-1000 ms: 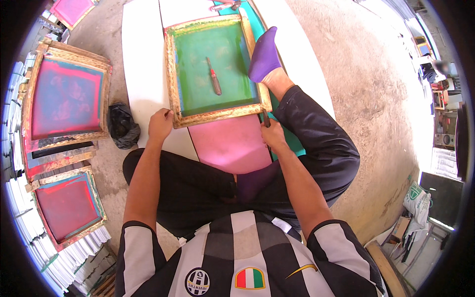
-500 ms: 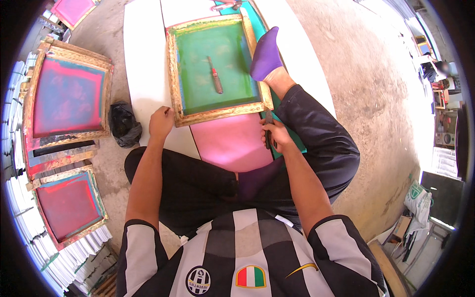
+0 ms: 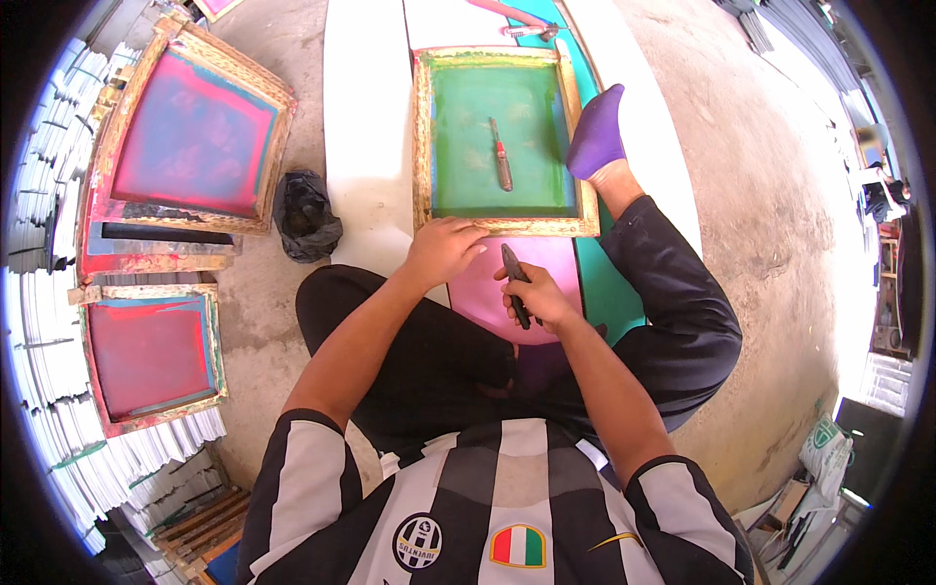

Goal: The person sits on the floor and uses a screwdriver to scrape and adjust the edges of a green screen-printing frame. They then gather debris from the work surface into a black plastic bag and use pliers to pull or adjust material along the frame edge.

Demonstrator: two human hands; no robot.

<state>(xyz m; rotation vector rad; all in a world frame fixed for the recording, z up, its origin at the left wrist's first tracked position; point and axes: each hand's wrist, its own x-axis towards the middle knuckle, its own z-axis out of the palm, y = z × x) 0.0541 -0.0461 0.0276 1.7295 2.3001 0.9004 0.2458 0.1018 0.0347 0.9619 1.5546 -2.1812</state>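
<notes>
A wooden screen-printing frame (image 3: 507,227) with green mesh lies flat in front of me. My left hand (image 3: 444,255) rests at its near left corner, fingers stretched along the near rail, holding nothing that I can see. Closed round the handles of dark pliers (image 3: 513,265), my right hand (image 3: 542,295) hovers over the pink surface just short of the frame. The pliers' jaws point away from me, toward the near rail. On the mesh lies a screwdriver (image 3: 502,166) with a reddish-brown handle.
My purple-socked foot (image 3: 597,132) is against the frame's right side. Beyond the frame lies a hammer-like tool (image 3: 531,31). To the left are a black plastic bag (image 3: 306,216) and stained screen frames (image 3: 195,136) beside stacked white sheets (image 3: 49,322).
My right hand has drawn the pliers back from the frame's near right corner toward the middle. My left hand has spread its fingers along the near rail. The view has shifted left.
</notes>
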